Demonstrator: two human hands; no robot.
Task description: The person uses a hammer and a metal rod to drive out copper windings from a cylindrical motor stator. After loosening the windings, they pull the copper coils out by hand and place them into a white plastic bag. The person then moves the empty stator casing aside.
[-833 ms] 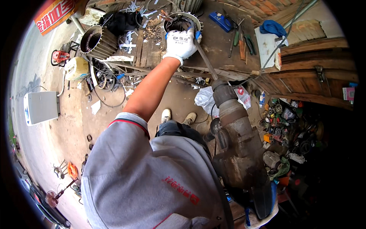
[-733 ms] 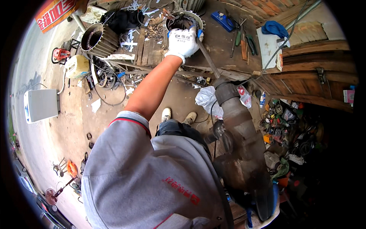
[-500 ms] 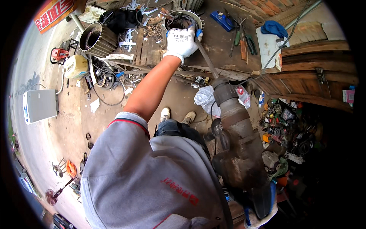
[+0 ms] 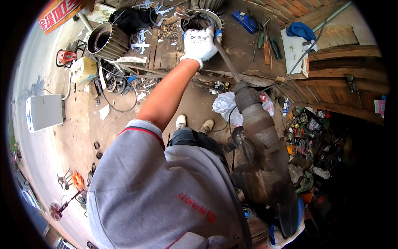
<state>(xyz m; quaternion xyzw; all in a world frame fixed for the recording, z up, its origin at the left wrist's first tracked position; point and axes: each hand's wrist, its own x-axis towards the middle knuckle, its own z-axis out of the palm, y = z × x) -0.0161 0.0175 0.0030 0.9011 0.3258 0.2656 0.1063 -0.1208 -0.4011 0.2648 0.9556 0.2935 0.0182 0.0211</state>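
A large worn, dark demolition hammer (image 4: pixel 263 141) lies along my right side, its long steel chisel bit (image 4: pixel 228 62) slanting up and left. At its rear handle, my right hand (image 4: pixel 293 232) in a white and blue glove is closed, mostly hidden by the tool. My left hand (image 4: pixel 200 45), in a white glove with blue fingertips, wraps round the front of the bit, the thumb on its right side. That hand rests at the near rim of a round ribbed motor housing (image 4: pixel 216 20). Dark windings show inside the housing; the bit's tip is hidden by fingers.
On the wooden bench (image 4: pixel 240 54) lie pliers (image 4: pixel 274 47), screwdrivers and a blue box (image 4: pixel 244 21). Another ribbed motor housing (image 4: pixel 107 41) stands left, near a yellowish jug (image 4: pixel 84 70). A plastic bag (image 4: pixel 226 108) and a heap of parts (image 4: pixel 306 128) lie on the floor.
The whole view has shifted slightly, with the bench scene a little farther right. Both hands keep their grips, and the hammer stays at nearly the same slant.
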